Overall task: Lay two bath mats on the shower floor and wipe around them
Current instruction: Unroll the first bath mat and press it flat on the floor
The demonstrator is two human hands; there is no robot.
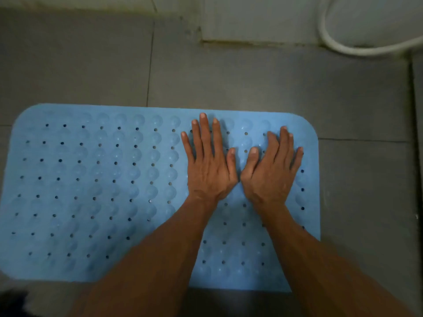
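One blue bath mat [96,191] lay flat on the grey tiled shower floor [251,83], filling the middle and lower left of the frame. Rounded corners, rows of drain holes, raised bumps between the holes. Only one mat was in view.

Both my hands were palm-down on the right part of the mat, fingers stretched flat, gripping nothing. Left hand [207,165] sat right of frame centre, fingers spread, fingertips almost at the mat's far edge. Right hand [271,172] was just beside it toward the mat's right edge, fingers closer together and angled slightly right. Thumbs nearly touching; I couldn't tell whether they made contact. Both forearms came in from the bottom of the frame and crossed the mat's near edge.

White shower hose [343,45] looped along the wall base [251,42] at upper right. Pale wall [251,17] ran across the top of the frame. A dark channel ran down the floor at far right.
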